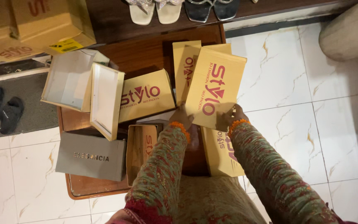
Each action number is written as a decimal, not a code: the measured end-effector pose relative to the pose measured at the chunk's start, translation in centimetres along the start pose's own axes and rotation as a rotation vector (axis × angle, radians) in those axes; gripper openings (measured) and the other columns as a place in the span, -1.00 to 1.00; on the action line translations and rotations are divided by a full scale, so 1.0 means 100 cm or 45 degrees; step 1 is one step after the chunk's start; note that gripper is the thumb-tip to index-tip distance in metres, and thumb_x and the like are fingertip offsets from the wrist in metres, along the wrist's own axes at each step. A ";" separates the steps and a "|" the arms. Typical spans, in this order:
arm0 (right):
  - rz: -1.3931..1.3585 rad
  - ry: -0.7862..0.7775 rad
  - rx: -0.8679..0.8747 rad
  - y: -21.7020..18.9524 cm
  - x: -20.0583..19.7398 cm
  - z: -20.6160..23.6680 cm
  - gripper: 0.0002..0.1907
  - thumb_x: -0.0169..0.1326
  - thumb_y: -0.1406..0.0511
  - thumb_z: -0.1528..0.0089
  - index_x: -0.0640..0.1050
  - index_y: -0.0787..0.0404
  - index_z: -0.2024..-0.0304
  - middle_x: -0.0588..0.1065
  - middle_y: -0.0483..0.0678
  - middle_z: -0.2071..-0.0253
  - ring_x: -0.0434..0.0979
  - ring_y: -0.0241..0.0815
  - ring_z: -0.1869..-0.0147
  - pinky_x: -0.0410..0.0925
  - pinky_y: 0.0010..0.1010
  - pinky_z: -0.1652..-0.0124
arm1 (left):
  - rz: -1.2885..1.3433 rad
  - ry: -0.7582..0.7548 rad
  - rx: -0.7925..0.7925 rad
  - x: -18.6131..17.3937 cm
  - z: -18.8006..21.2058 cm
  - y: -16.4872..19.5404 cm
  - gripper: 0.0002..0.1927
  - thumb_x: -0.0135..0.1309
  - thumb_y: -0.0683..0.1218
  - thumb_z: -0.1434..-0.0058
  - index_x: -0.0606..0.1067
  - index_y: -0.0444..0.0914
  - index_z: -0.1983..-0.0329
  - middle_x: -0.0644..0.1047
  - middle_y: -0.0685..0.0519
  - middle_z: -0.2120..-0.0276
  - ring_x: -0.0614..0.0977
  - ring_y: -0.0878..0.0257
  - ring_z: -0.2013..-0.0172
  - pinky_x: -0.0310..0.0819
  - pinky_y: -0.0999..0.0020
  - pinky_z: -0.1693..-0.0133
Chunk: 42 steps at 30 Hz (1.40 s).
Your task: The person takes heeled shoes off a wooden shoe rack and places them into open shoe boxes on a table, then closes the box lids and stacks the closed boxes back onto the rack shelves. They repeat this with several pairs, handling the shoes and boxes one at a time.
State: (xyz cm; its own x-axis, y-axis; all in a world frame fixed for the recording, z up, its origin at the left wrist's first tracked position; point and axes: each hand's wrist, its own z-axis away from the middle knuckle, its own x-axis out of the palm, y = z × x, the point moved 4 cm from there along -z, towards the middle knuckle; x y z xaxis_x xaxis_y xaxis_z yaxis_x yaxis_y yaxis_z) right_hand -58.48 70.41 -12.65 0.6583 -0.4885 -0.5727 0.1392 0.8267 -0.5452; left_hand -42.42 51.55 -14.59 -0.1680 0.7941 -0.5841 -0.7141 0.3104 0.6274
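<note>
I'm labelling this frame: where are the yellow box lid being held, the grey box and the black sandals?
Yellow box lid (214, 89), head view, middle of its top face.
Grey box (91, 157), head view, centre of its lid.
Black sandals (0, 109), head view, between the pair's straps.

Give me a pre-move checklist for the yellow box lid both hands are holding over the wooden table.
1. Left hand grips the yellow box lid at its near edge: ok.
2. Right hand grips the same edge: ok.
3. Lid lifted free of the boxes below: cannot tell; it overlaps the upright yellow box behind it.
4. Open yellow box near the left sleeve empty: cannot tell; its inside is in shadow.
5. Bare space on the wooden table: ok, at the far side.
6. Grey box sits fully on the table: ok.
</note>
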 end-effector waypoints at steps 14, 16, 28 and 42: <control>-0.544 -0.357 0.498 0.017 0.010 0.008 -0.20 0.18 -0.05 -0.15 0.26 -0.22 -0.42 0.44 -0.11 -0.32 0.42 0.01 -0.34 0.32 0.10 -0.11 | 1.169 -0.256 -0.016 -0.017 -0.030 0.020 -0.25 0.25 0.22 -0.13 0.53 -0.49 -0.13 0.63 -0.27 0.08 0.66 -0.03 0.12 0.53 0.14 0.14; -0.487 -0.299 0.509 0.006 0.003 0.013 -0.19 0.18 -0.08 -0.15 0.25 -0.25 -0.42 0.40 -0.13 -0.35 0.36 0.00 -0.36 0.26 0.12 -0.15 | 1.036 -0.258 -0.101 -0.031 -0.023 0.022 -0.24 0.24 0.27 -0.10 0.48 -0.36 -0.17 0.63 -0.15 0.05 0.67 0.07 0.06 0.54 0.24 0.04; -0.827 -0.120 0.321 -0.049 -0.030 0.080 -0.30 0.25 0.12 -0.17 0.31 -0.06 -0.33 0.46 0.14 -0.23 0.53 0.20 -0.25 0.57 0.07 0.01 | 0.972 -0.071 -0.115 -0.075 0.038 0.045 -0.25 0.21 0.37 -0.02 0.59 -0.30 -0.05 0.66 -0.08 0.12 0.66 0.04 0.08 0.51 0.20 0.09; -0.376 -0.151 -0.060 0.010 0.021 0.074 -0.13 0.32 0.17 -0.15 0.24 0.02 -0.45 0.32 0.20 -0.38 0.24 0.04 -0.50 0.15 -0.07 -0.38 | -0.131 -0.127 -0.214 0.010 0.072 0.013 0.07 0.19 0.07 -0.18 -0.17 -0.11 -0.62 0.20 -0.18 -0.44 0.40 -0.10 -0.32 0.27 0.02 -0.32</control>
State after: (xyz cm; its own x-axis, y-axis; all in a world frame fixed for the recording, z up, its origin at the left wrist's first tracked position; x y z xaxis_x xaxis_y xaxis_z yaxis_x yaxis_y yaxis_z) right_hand -51.49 72.27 -9.93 0.6765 -0.6674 -0.3113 0.3049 0.6387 -0.7065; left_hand -38.62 56.51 -10.61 -0.0262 0.8131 -0.5816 -0.8288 0.3076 0.4674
